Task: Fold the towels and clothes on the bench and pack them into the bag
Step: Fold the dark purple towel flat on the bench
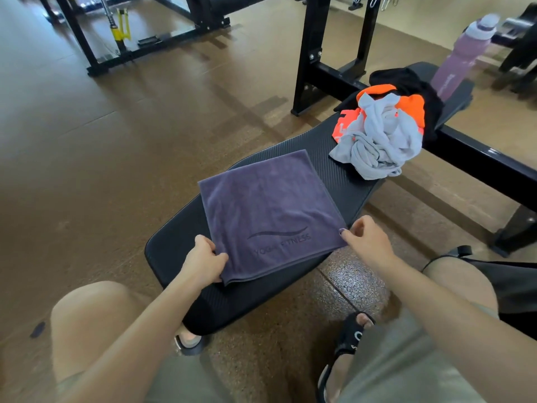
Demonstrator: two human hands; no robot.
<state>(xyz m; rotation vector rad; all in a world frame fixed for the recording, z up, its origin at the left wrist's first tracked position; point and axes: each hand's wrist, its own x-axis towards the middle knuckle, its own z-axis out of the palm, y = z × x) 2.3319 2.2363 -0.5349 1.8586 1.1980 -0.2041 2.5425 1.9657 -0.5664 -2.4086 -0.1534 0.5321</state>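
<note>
I see the purple towel (267, 216) lying flat on the near end of the black padded counter (171, 251), folded into a rough square, with a dark wave logo and lettering on its near half. My left hand (203, 264) holds the towel's near left corner, thumb on top and fingers curled under the edge, so that grip is clamped on the cloth. My right hand (367, 239) sits at the towel's near right corner, which reaches the counter's edge; the fingertips (344, 232) pinch the corner, the other fingers curled loosely behind.

Farther along the counter, apart from the towel, lies a crumpled heap: a grey garment (380, 144) on top, an orange piece (412, 107) beneath and beside it, and black clothing (406, 80) behind. A lilac water bottle (462, 56) stands upright at the far end of the counter, just past the black clothing.

A black bag (514, 283) with a strap sits at the right edge of the view, beside my right knee, partly hidden by my arm. Black gym frames (316, 53) stand on the brown floor (87, 170) beyond.
</note>
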